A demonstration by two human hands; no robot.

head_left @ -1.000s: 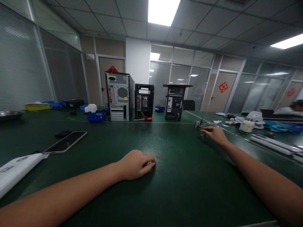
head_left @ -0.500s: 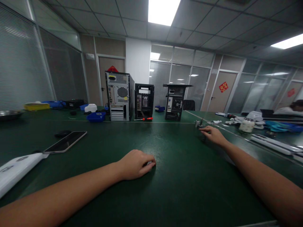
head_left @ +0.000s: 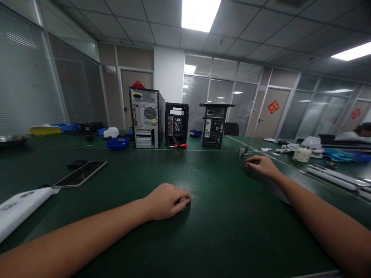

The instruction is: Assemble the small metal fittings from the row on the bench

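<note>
My left hand (head_left: 166,201) rests on the green tabletop (head_left: 214,231), its fingers curled in. A small pale bit shows between thumb and forefinger, too little to name. Farther out to the right, my right hand (head_left: 263,166) hovers just over the table with thumb and fingers drawn together. Whatever may be in that pinch is hidden. Just beyond its fingertips stand small metal pieces: a silvery cylinder (head_left: 241,151) and a darker part (head_left: 245,155) with a thin upright pin.
Three computer cases stand at the back: a tall one (head_left: 145,119), a small one (head_left: 177,123) and another (head_left: 213,125). A red-handled screwdriver (head_left: 181,145) lies before them. A phone (head_left: 84,173) is at left; a jar (head_left: 302,153) and white bars (head_left: 333,175) at right.
My right hand has drawn back slightly to the right, away from the small metal pieces. My left hand has stayed where it was.
</note>
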